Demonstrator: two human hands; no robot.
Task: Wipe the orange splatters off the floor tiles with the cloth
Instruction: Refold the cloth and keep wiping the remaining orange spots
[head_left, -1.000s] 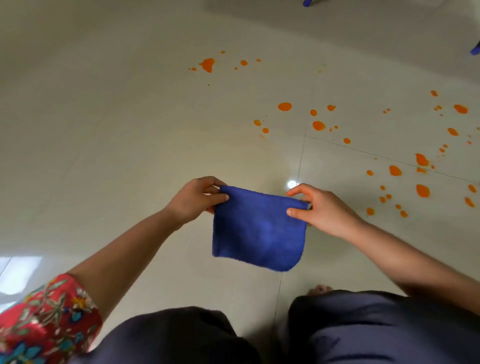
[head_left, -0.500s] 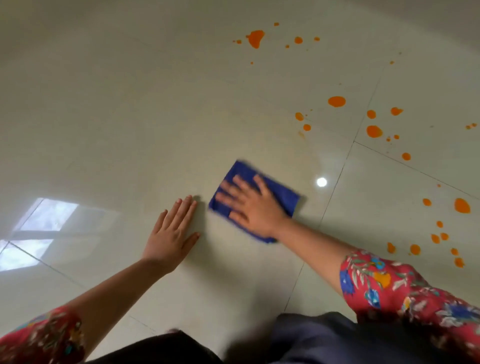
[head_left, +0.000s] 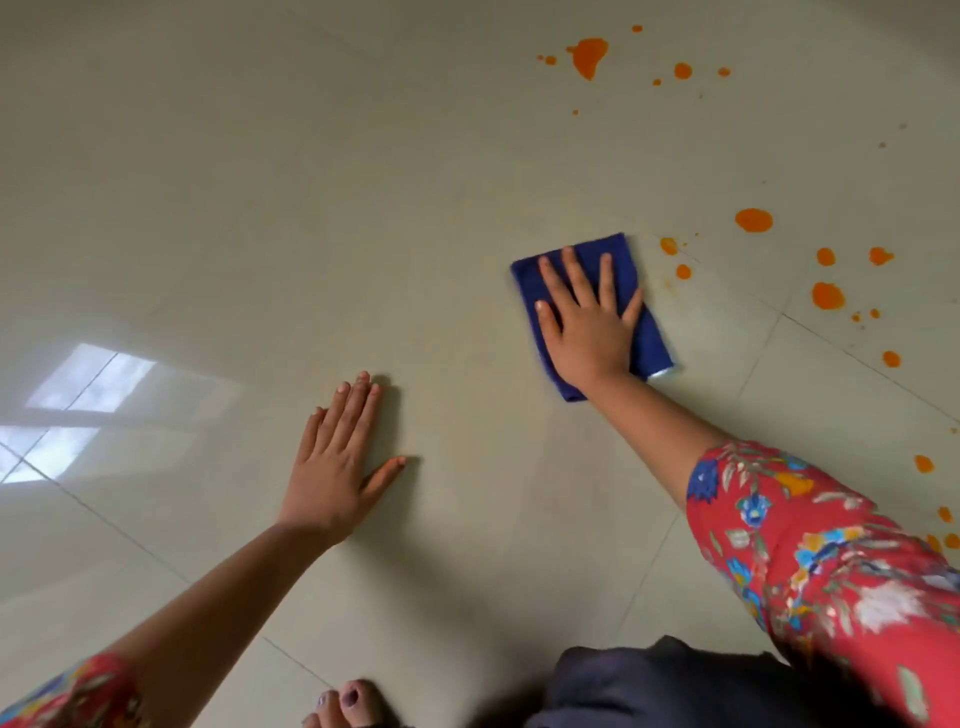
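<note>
Folded blue cloth (head_left: 644, 332) flat on cream floor tile (head_left: 311, 208), just left of nearest orange splatters (head_left: 675, 257). Right hand (head_left: 584, 322) pressed on it, fingers spread, palm down. Left hand (head_left: 335, 462) flat on bare tile, holding nothing.

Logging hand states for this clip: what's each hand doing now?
Left hand: open, flat on the floor tile, holding nothing.
Right hand: open, pressing the folded blue cloth down.
</note>
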